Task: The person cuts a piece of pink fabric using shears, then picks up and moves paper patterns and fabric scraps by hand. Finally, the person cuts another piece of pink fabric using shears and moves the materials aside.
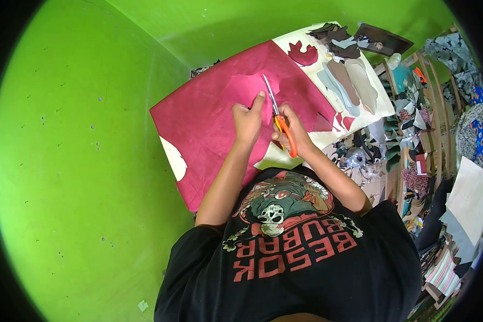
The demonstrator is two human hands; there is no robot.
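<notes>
My right hand (296,129) is closed around orange-handled scissors (271,95), their metal blades pointing away from me over the sheet. The blades look nearly together. With the thumb on top, my left hand (247,122) grips a bright pink piece of material (247,88) just left of the blades. Its fingers are mostly hidden beneath that piece. Under both hands a large dark-pink sheet (198,112), leather-like and slightly creased, is spread across the table. Where the bright pink piece separates from this sheet, I cannot make out.
On the table's cream surface (381,104) lie sole-shaped pieces (342,80), dark cut pieces (349,51) and a dark-pink scrap (302,53). A green wall (80,161) borders the left and back. Wooden shelves (437,123) crammed with material scraps stand right.
</notes>
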